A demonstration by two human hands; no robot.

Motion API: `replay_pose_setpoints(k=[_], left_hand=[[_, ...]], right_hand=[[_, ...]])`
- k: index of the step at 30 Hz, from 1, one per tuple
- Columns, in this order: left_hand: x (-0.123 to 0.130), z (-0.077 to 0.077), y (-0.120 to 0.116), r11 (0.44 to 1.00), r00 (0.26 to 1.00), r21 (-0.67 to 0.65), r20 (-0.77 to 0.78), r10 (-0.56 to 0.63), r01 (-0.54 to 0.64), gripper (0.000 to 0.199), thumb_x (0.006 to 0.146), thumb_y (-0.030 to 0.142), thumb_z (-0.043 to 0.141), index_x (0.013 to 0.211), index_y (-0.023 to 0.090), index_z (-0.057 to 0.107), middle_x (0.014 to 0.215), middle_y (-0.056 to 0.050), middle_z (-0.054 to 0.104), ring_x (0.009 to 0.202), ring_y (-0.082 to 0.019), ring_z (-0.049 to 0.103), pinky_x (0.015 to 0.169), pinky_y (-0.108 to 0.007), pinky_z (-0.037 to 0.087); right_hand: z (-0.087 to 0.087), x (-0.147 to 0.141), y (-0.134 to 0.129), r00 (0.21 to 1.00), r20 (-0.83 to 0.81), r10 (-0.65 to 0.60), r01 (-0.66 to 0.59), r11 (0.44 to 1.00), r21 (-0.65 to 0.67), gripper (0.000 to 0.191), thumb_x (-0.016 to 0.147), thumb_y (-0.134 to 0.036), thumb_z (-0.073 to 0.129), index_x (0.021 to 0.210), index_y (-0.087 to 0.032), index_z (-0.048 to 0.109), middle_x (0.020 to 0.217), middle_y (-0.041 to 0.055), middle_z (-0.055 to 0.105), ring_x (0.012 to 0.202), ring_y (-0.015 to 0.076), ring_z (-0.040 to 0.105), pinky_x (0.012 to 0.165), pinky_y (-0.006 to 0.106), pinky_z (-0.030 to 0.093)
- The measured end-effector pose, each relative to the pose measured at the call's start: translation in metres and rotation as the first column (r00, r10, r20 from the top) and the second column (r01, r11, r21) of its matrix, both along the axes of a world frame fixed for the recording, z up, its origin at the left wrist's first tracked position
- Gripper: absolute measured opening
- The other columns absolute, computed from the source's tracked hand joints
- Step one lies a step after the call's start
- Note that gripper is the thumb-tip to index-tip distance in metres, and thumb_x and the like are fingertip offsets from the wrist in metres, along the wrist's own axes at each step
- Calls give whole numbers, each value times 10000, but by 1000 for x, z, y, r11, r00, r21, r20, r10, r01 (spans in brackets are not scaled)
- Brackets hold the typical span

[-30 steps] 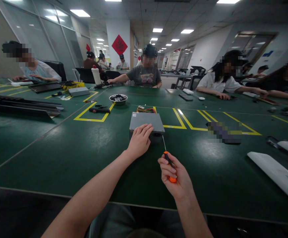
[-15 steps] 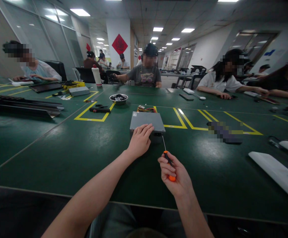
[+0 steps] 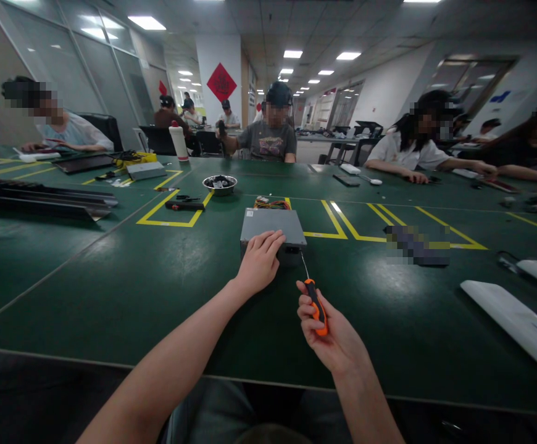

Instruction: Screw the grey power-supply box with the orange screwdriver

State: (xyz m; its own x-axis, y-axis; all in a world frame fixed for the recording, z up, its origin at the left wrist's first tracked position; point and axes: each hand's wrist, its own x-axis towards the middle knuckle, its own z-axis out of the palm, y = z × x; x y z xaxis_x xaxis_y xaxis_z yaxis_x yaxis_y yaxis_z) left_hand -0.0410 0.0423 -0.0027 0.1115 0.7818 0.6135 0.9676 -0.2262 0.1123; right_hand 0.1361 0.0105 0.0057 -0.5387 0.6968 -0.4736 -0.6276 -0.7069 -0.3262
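Long dark panels (image 3: 41, 198): stacked at the left of the green table (image 3: 87, 277), their length running roughly left to right.
Black-and-red tool (image 3: 185, 205): lying crosswise inside a yellow-taped outline (image 3: 166, 224).
Metal bowl (image 3: 220, 184): upright, small dark and pale pieces inside; beyond the tape.
Left hand (image 3: 262, 259): unclenched, fingers stretched out close together over the unit's top near edge, gripping nothing visibly.
Power supply unit (image 3: 273, 225): flat on the table in front of the wearer; longer side runs left to right, socket face toward the wearer, coloured cables (image 3: 272, 204) at the far side.
Screwdriver (image 3: 315, 305): long axis slants from the handle, near and right, to the shaft, far and slightly left; tip points at the socket face's right end, contact too small to tell.
Right hand (image 3: 331, 336): closed around the orange-and-black handle.
White device (image 3: 512, 320): elongated, slanting from far left to near right, well apart from the unit.
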Motion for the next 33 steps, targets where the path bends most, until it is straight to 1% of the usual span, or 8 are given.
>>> replay_pose_setpoints(k=[4,8,13,17,20,23,29,33], left_hand=[[0,-1,1,1000,1000,3,2,-1,1,446,794,105,420,1235,171,439,1339,-26,439,1206,-200,366,1018,-359,292],[0,0,1,1000,1000,-1,-5,2,-2,449,797,108,420,1240,176,433,1338,-26,439,1207,-198,366,1018,-360,293],[0,1,0,1000,1000,-14,-12,10,-10,449,802,116,423,1246,180,429,1340,-30,437,1205,-200,371,1010,-368,306],[0,1,0,1000,1000,-14,-10,19,-19,452,803,117,421,1250,180,427,1341,-32,437,1214,-205,364,1015,-378,299],[1,0,0,1000,1000,-20,-2,20,-20,456,805,118,419,1255,185,420,1344,-36,434,1219,-211,364,1008,-397,304],[1,-1,1,1000,1000,-13,4,14,-14,450,806,119,418,1251,184,422,1343,-35,435,1215,-210,367,1006,-392,306],[1,-1,1,1000,1000,7,18,5,-5,451,791,107,425,1236,180,430,1326,-36,452,1204,-202,369,1008,-379,301],[2,-1,2,1000,1000,6,26,-1,0,451,784,103,432,1229,176,434,1328,-35,448,1195,-200,374,1011,-370,299]], right_hand=[[-2,1,-5,977,157,-142,113,977,178,156,816,-190,487,945,-110,523,751,36,515,496,38,464,305,90,314],[-7,4,-11,874,314,-370,191,857,478,402,615,-67,627,970,-197,491,917,8,532,711,88,575,547,168,496],[-17,11,-15,479,538,-694,-233,491,840,273,755,-240,573,1015,-222,493,993,43,566,894,177,589,806,376,497],[-18,18,-15,163,334,-929,-549,196,812,210,857,-293,437,992,-219,580,1049,68,586,880,173,600,765,335,501],[-14,22,-12,92,307,-947,-638,180,749,238,887,-303,377,981,-211,575,999,62,596,724,137,608,640,290,508],[-10,19,-12,47,309,-950,-676,198,710,229,866,-329,400,973,-182,540,1033,108,537,864,201,580,661,341,514],[-10,5,-22,132,146,-980,-753,-3,658,276,838,-173,401,1107,-151,458,1053,150,507,972,235,515,772,429,491],[-8,9,-20,56,70,-996,-754,4,657,238,856,-198,442,1082,-189,517,1033,102,580,938,193,569,761,330,494]])
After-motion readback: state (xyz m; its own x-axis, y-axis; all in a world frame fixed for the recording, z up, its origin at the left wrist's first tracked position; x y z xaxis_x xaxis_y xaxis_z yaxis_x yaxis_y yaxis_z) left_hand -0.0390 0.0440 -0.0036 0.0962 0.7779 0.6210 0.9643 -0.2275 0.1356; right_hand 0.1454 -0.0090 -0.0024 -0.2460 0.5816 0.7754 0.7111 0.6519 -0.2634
